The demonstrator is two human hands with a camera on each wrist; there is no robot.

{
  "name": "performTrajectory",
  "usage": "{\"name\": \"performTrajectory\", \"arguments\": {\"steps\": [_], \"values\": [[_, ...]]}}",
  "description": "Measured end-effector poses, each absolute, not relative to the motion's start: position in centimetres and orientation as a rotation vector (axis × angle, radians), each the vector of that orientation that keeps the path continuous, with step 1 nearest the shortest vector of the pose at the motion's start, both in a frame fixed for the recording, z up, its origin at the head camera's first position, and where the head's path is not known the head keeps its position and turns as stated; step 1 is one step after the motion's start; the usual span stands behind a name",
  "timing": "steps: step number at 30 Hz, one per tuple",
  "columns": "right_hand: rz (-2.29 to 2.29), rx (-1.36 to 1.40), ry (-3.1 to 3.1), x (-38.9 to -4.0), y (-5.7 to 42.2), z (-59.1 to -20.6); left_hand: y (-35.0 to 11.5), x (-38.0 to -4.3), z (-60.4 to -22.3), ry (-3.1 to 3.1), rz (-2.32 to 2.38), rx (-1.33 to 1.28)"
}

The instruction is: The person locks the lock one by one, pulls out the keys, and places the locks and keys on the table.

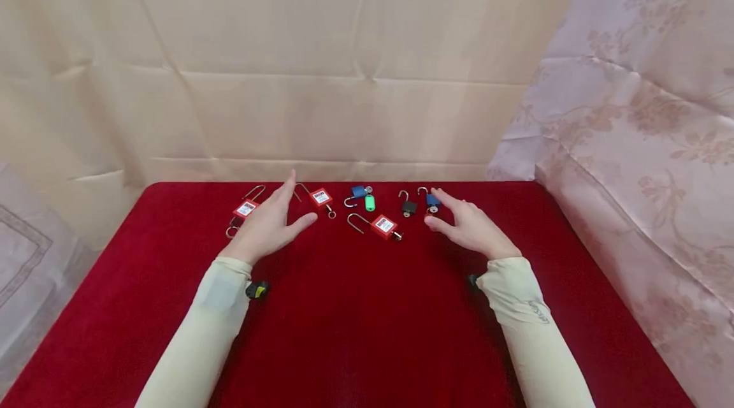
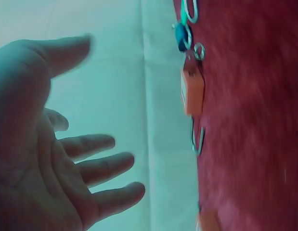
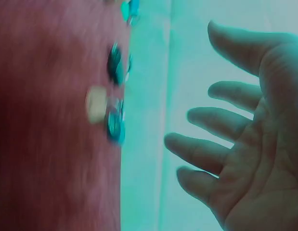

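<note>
My left hand (image 1: 264, 226) is held over the left part of the table, fingers extended and thumb apart, with nothing in it. Nearest to it lies a red padlock (image 1: 246, 209) with a white label and raised shackle, partly behind the hand. A second red padlock (image 1: 321, 198) lies just right of its thumb. My right hand (image 1: 473, 223) hovers at the right, its fingers spread and the palm bare. By its fingertips is a blue padlock (image 1: 432, 200); in the right wrist view a pale yellowish tag (image 3: 96, 104) shows beside it. A black padlock (image 1: 409, 207) lies left of that.
Between the hands lie a third red padlock (image 1: 383, 226) and another blue padlock (image 1: 358, 192) with a green key tag (image 1: 369, 203). All shackles stand open. Red cloth covers the table (image 1: 355, 319). A beige curtain (image 1: 344, 121) hangs behind, a floral one (image 1: 648, 115) at right.
</note>
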State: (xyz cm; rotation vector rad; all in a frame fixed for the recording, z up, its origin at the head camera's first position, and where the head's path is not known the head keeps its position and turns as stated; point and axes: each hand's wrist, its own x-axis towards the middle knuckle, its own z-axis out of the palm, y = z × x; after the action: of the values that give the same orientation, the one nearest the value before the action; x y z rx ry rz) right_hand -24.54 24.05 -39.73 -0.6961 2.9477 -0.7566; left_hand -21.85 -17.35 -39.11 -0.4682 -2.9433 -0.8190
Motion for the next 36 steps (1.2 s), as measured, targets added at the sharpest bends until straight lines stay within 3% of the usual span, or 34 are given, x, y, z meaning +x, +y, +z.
{"name": "performTrajectory", "arguments": {"steps": [13,36], "values": [[-1.029,-0.655,2.745,-25.2,17.4,-41.5,-12.7,-23.7,-41.3,-2.957,-1.041,-0.620],[-0.546,-0.685,2.893,-24.0,15.5,-42.0,-10.3,-22.7,-41.4,-3.095,-0.873,-0.731]]}}
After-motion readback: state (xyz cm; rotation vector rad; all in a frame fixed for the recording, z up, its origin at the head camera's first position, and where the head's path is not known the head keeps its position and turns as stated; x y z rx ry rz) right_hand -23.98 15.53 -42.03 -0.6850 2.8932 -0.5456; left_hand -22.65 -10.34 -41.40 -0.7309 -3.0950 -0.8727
